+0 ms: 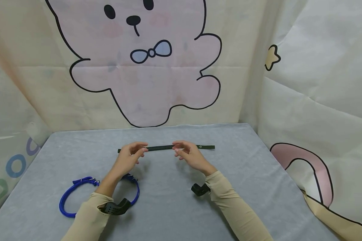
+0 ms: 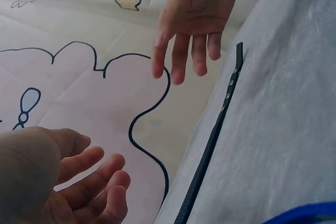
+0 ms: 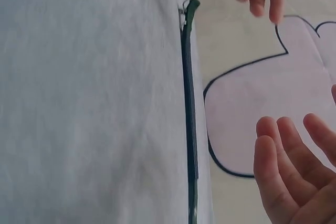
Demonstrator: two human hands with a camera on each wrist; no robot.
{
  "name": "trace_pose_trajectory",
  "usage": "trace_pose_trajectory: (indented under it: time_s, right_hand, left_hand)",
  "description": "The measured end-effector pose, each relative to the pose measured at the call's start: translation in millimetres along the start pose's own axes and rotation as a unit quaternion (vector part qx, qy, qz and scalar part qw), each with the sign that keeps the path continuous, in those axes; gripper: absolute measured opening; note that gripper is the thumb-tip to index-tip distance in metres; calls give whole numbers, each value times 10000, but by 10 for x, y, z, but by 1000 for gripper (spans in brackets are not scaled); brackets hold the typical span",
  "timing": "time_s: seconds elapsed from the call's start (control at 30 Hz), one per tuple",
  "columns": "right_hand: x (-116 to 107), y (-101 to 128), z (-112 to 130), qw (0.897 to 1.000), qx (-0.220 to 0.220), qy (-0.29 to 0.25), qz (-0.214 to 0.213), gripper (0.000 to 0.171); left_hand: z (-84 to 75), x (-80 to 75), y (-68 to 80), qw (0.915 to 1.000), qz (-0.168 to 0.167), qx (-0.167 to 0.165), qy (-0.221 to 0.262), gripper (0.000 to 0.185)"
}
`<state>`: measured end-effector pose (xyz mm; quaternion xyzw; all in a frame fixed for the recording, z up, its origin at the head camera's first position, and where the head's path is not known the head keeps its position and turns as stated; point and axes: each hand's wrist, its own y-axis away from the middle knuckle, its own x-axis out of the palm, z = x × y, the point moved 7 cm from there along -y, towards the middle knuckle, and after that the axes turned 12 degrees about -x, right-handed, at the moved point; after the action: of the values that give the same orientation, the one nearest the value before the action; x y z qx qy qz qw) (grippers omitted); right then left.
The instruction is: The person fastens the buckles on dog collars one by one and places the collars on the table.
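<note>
I find the dark green collar strap (image 1: 166, 147) laid out straight, left to right, on the grey table cover (image 1: 235, 174) toward its far edge, well clear of the left and right edges. My left hand (image 1: 131, 154) and right hand (image 1: 188, 154) hover just above and near its middle with fingers loosely spread, gripping nothing, the wrist views showing both palms off the strap. A blue collar (image 1: 67, 197) lies coiled at the near left under my left forearm; bare cover remains at right and near centre.
</note>
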<state>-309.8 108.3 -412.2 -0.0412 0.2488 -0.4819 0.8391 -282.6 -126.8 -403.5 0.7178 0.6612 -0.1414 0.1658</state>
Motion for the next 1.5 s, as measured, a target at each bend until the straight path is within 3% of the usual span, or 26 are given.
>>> trace_pose_trajectory:
  time_s: [0.33, 0.57, 0.8, 0.97, 1.1, 1.2, 1.3, 1.5]
  right_hand:
    - [-392, 44, -90, 9974, 143, 411, -582, 38]
    - [-796, 158, -254, 9835, 650, 1185, -1203, 39]
    - [-1100, 296, -428, 9645, 1311, 1638, -1605, 44]
    - [-1122, 342, -586, 9578, 1877, 1845, -1156, 53]
    - [-1086, 402, -678, 9513, 2331, 1880, -735, 60]
    - [-1065, 419, -670, 9518, 2387, 1817, -641, 61]
    - [-1069, 389, -630, 9593, 2088, 1753, -733, 56]
    - [-1094, 288, -575, 9785, 1295, 931, -1310, 45]
  left_hand:
    - [102, -317, -16, 9987, -388, -155, -291, 36]
    - [220, -488, -39, 9939, -662, -614, -635, 43]
    - [391, -510, -69, 9848, -238, -1228, -1204, 61]
    - [548, -470, -73, 9717, 290, -1578, -1732, 73]
    - [620, -445, -63, 9649, 396, -1629, -2021, 76]
    - [607, -428, -54, 9673, 382, -1543, -1977, 74]
    - [573, -414, -64, 9745, 255, -1327, -1789, 66]
    - [501, -444, -128, 9932, -420, -682, -849, 52]
